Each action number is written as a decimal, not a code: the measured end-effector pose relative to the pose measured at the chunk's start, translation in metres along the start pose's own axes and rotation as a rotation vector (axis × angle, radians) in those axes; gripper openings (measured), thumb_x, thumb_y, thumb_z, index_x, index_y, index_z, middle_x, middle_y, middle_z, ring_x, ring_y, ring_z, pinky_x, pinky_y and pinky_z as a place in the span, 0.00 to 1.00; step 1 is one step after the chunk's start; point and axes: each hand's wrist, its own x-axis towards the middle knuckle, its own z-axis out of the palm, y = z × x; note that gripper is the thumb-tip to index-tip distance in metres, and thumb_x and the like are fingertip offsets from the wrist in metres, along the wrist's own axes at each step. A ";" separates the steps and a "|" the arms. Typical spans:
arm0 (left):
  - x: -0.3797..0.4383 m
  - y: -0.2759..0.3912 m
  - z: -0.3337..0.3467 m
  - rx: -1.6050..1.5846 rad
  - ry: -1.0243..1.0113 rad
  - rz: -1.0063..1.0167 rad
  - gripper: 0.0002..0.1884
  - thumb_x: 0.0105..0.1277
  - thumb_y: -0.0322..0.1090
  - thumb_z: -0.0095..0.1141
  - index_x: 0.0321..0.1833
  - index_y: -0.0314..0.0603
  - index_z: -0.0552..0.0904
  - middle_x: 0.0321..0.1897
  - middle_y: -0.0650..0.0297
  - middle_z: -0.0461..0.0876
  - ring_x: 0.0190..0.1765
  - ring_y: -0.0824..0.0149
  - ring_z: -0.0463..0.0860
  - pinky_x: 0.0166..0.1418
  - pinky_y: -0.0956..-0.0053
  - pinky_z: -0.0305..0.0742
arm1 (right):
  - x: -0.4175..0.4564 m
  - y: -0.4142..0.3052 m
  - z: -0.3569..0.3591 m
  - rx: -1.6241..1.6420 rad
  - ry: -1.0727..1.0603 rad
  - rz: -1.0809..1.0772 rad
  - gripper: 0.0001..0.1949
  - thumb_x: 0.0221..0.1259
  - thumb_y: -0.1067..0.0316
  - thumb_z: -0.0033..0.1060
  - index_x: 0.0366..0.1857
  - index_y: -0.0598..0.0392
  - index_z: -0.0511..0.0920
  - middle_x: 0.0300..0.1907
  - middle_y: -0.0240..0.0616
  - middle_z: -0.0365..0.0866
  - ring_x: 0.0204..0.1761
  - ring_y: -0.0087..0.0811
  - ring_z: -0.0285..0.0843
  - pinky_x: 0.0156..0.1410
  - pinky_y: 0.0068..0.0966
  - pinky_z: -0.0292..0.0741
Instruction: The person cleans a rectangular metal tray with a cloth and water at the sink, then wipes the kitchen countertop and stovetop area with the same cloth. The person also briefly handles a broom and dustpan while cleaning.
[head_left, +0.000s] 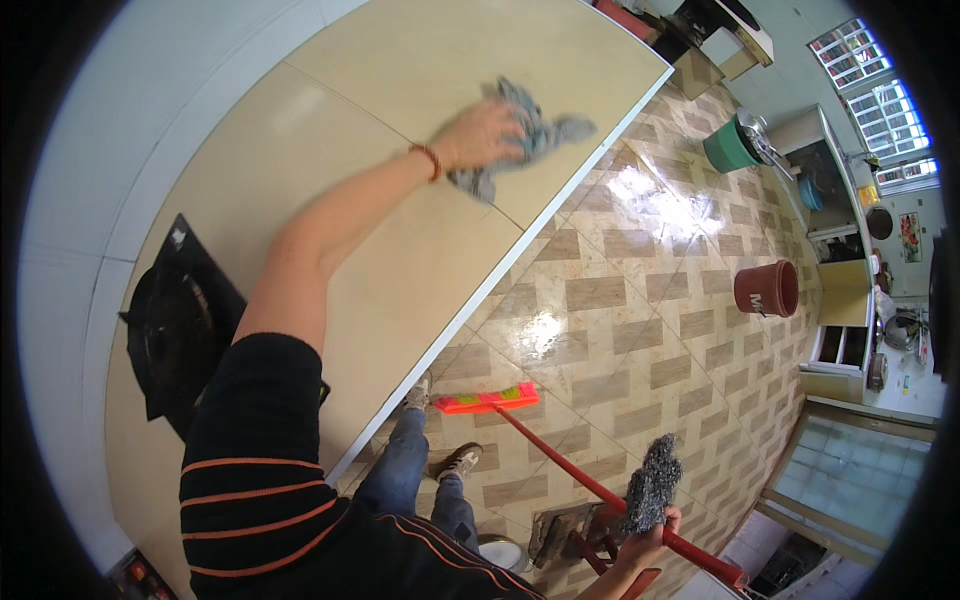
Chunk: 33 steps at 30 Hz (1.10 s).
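My left hand (484, 135), with a reddish-brown bracelet at the wrist, presses a crumpled grey-blue cloth (536, 131) onto a beige tiled countertop (360, 247). Hand and cloth are blurred, near the counter's white front edge (495, 262). Low on the right, my right hand (645, 544) grips the red handle (559, 457) of a broom together with a shaggy wad of steel wool (652, 484). The broom's orange head with pink and yellow-green bristles (487, 397) is by my feet, bristles facing up towards the counter.
A black cooktop (180, 322) sits on the counter beside my left upper arm. On the glossy tiled floor (637, 337) stand a brown-red bucket (765, 289) and a green bucket (731, 146) holding metal pans. A wooden stool (570, 529) is near my legs. Cabinets (840, 300) line the far wall.
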 end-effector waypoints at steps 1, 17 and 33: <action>-0.016 0.027 -0.003 -0.067 -0.048 0.051 0.10 0.57 0.40 0.64 0.38 0.47 0.81 0.58 0.65 0.74 0.61 0.56 0.71 0.65 0.62 0.66 | 0.002 0.001 -0.003 0.007 -0.027 -0.005 0.10 0.55 0.72 0.52 0.41 0.52 0.69 0.40 0.40 0.75 0.42 0.33 0.78 0.45 0.30 0.78; -0.363 0.387 -0.098 0.279 -0.206 -0.487 0.14 0.48 0.35 0.69 0.38 0.48 0.81 0.59 0.65 0.71 0.63 0.52 0.66 0.64 0.56 0.61 | 0.042 0.002 -0.054 0.088 -0.480 0.038 0.13 0.50 0.80 0.45 0.41 0.58 0.74 0.42 0.39 0.75 0.43 0.31 0.76 0.51 0.27 0.74; -0.440 0.443 -0.277 0.382 0.043 -0.952 0.15 0.49 0.31 0.66 0.38 0.41 0.75 0.40 0.55 0.70 0.46 0.52 0.75 0.47 0.63 0.72 | 0.041 0.014 -0.103 -0.019 -0.384 -0.026 0.15 0.55 0.75 0.43 0.47 0.54 0.71 0.46 0.38 0.73 0.42 0.31 0.75 0.41 0.29 0.78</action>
